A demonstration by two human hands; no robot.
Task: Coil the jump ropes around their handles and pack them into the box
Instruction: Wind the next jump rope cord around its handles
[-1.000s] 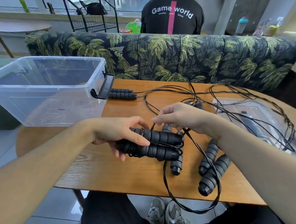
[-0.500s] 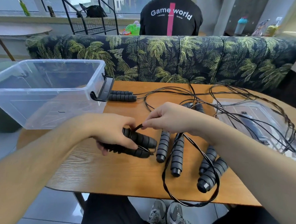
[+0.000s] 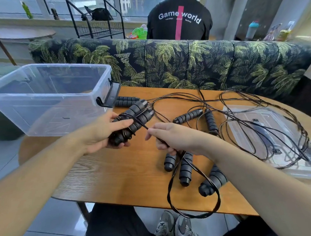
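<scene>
My left hand (image 3: 103, 129) grips a pair of black ribbed handles (image 3: 136, 115) held together, tilted up to the right, with several turns of thin black rope around them. My right hand (image 3: 170, 136) pinches that rope (image 3: 193, 174) just right of the handles; its slack hangs in a loop over the table's front edge. The clear plastic box (image 3: 49, 98) stands open at the left, with nothing visible in it. More handles lie loose: three under my right forearm (image 3: 185, 171), two in the middle (image 3: 188, 116), two beside the box's black latch (image 3: 126, 101).
The round wooden table (image 3: 126, 176) bears tangled black ropes (image 3: 250, 112) spreading right across a clear lid (image 3: 269, 134). A palm-print sofa back (image 3: 172, 62) runs behind the table, and a person in a black shirt sits beyond it. My shoes show under the table.
My left hand turned the handle pair from lying flat to tilted up-right and raised it toward the box. My right hand drew the rope down and right, adding a turn.
</scene>
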